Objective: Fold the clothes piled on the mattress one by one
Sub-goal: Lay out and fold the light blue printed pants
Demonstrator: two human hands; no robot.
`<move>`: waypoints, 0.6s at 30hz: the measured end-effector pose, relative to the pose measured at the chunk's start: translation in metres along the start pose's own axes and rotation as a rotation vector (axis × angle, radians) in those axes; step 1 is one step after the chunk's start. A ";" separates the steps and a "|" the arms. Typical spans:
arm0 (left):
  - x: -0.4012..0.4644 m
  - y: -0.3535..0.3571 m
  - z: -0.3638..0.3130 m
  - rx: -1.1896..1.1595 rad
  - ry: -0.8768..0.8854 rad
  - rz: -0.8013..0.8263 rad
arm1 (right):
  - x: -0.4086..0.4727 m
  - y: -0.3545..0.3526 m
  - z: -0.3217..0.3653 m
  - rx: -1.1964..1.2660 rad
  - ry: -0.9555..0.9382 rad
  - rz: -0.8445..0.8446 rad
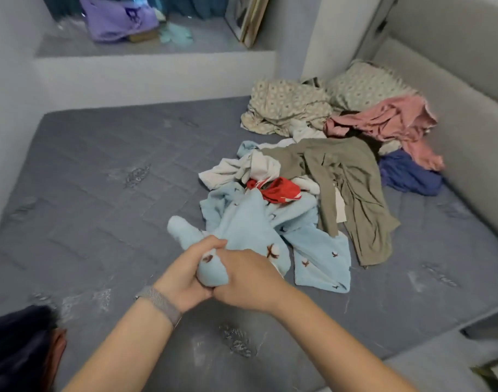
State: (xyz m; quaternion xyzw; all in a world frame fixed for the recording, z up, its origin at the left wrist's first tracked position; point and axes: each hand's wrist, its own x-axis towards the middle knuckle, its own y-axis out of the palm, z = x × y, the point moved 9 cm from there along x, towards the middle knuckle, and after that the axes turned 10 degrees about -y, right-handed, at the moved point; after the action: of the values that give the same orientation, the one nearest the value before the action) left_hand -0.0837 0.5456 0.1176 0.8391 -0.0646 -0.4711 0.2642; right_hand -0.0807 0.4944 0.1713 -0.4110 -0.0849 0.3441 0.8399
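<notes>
A fluffy light blue garment [253, 222] with small brown flower marks lies at the near edge of the clothes pile on the grey mattress [100, 176]. My left hand [185, 275] and my right hand [247, 281] are pressed together, both gripping one bunched end of it. The rest of the garment trails back into the pile. Behind it lie a red piece [278, 189], a white piece [242, 168], an olive green garment [344, 188], a pink one [389, 123] and a dark blue one [406, 174].
A patterned beige pillow [366, 86] and matching crumpled cloth [284, 108] lie at the far right corner against the padded wall [454, 108]. A ledge [146, 52] behind the mattress carries a purple bag [117, 18]. Dark fabric [15, 349] shows at bottom left.
</notes>
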 end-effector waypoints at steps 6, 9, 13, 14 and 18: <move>-0.184 -0.004 -0.093 0.032 0.449 -0.052 | -0.070 -0.096 0.073 0.819 -0.133 -0.595; -0.287 0.049 -0.130 0.119 0.652 0.155 | -0.087 -0.105 0.057 0.547 0.051 -0.692; -0.362 0.145 -0.132 0.395 0.707 0.273 | -0.047 -0.020 0.120 0.444 0.035 -0.336; -0.368 0.161 -0.128 0.441 0.702 0.269 | -0.041 -0.004 0.141 0.542 0.032 -0.347; -0.373 0.178 -0.126 0.466 0.714 0.205 | -0.032 0.002 0.157 0.809 0.183 -0.501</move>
State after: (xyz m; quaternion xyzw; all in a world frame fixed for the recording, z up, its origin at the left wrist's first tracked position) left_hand -0.1594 0.5753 0.5417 0.9757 -0.1569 -0.0957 0.1192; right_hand -0.1725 0.5736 0.2760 -0.0471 0.0335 0.0992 0.9934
